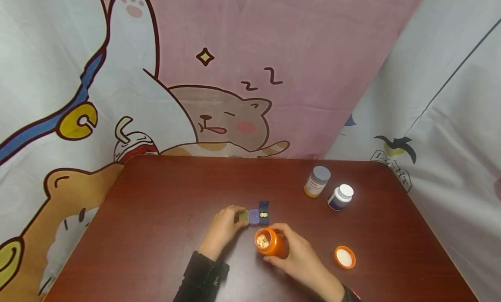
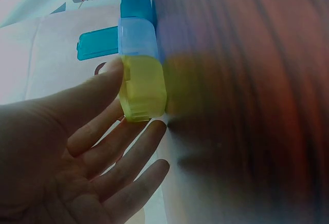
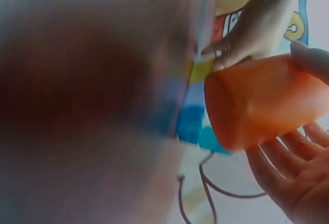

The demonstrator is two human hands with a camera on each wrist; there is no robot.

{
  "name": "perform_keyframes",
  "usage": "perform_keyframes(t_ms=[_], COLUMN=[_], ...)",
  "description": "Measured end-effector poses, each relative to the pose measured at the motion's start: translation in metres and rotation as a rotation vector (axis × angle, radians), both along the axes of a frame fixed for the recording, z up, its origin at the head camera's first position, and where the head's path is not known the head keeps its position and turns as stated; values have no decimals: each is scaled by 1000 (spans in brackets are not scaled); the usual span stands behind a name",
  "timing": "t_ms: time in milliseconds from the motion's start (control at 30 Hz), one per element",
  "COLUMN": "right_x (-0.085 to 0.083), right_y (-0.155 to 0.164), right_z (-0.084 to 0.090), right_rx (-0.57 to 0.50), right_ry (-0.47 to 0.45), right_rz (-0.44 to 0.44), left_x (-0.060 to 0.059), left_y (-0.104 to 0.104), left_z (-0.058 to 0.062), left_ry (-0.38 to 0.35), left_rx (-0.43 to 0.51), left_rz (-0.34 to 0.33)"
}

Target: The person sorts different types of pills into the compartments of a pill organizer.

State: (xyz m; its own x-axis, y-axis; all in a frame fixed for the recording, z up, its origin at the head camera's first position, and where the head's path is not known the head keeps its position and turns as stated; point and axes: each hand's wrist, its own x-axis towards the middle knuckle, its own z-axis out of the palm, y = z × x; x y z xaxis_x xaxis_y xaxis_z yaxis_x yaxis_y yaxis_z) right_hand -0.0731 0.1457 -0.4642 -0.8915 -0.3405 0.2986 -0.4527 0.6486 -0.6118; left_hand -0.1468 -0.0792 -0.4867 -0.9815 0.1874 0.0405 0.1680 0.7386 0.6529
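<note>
A small pill organizer (image 1: pixel 255 215) lies on the dark red table (image 1: pixel 156 197), a row of yellow, purple and blue compartments. The blue end stands open with a few pale pills inside. My left hand (image 1: pixel 223 228) pinches the yellow end (image 2: pixel 143 88) between thumb and fingers, the other fingers (image 2: pixel 128 183) stretched out loosely. My right hand (image 1: pixel 299 254) grips an uncapped orange pill bottle (image 1: pixel 270 242), tipped on its side just in front of the organizer. Pale pills show in its mouth. In the right wrist view the orange bottle (image 3: pixel 262 100) lies against my fingers (image 3: pixel 288 172), next to the organizer (image 3: pixel 193 116).
The orange cap (image 1: pixel 345 256) lies upside down to the right of my right hand. Two closed bottles stand at the back right: a grey-capped one (image 1: pixel 317 181) and a white-capped one (image 1: pixel 340 196). Cartoon-printed cloth hangs behind the table.
</note>
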Motion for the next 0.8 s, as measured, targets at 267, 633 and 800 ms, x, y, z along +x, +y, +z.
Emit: perform_keyframes(t_ms=[267, 633, 800], right_x=[4, 2, -1], right_y=[-9, -13, -11], right_z=[-14, -22, -22], right_rx=[-300, -416, -402], right_ry=[-202, -426, -417], right_rz=[138, 142, 139], left_x=[1, 4, 7], left_y=[-2, -1, 2], left_z=[-2, -3, 1], left_ry=[1, 1, 34], left_rx=[-8, -62, -94], left_rz=[8, -2, -29])
